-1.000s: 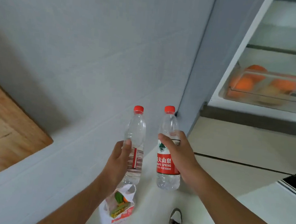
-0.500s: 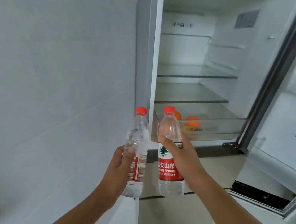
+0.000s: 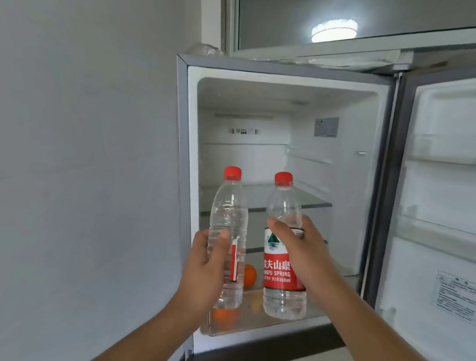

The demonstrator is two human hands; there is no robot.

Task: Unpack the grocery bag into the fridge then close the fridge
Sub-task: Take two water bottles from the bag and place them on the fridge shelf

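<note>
At centre frame the left hand is wrapped round a water bottle, and the right hand round a red-labelled bottle. Both bottles are upright, just beside each other, held in front of the open fridge. A glass shelf shows behind the caps; an orange lies in the drawer below. The step appears to be shelving the bottles. It would go best one bottle at a time, base level, set deep on the shelf and released only once it is steady. The door stands open at the right.
</note>
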